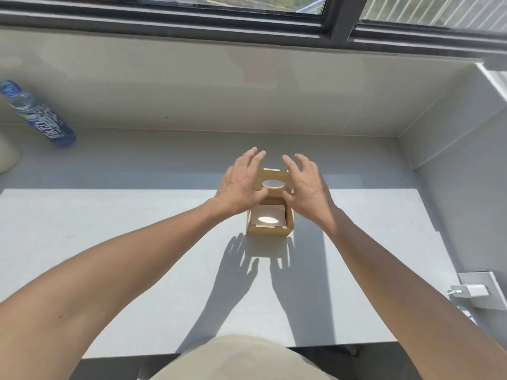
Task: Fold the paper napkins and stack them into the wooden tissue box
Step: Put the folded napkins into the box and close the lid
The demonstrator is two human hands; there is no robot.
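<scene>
Head view has the folded napkins [267, 216] lying in the wooden tissue box [270, 230] on the ledge [109, 242], while the left hand [241, 183] and right hand [305, 186], fingers splayed straight and thumbs touching the tilted lid [274, 175], should probably lower it evenly, edges square to the walls.

The wooden tissue box [267, 230] is done in light tan, with plain white napkins [269, 216] seen inside. The counter [109, 242] is coloured pale grey, and the bottle [41, 116] is wrapped in blue with white lettering. The window frame [192, 26] is painted near-black, the charger [478, 291] kept white.
</scene>
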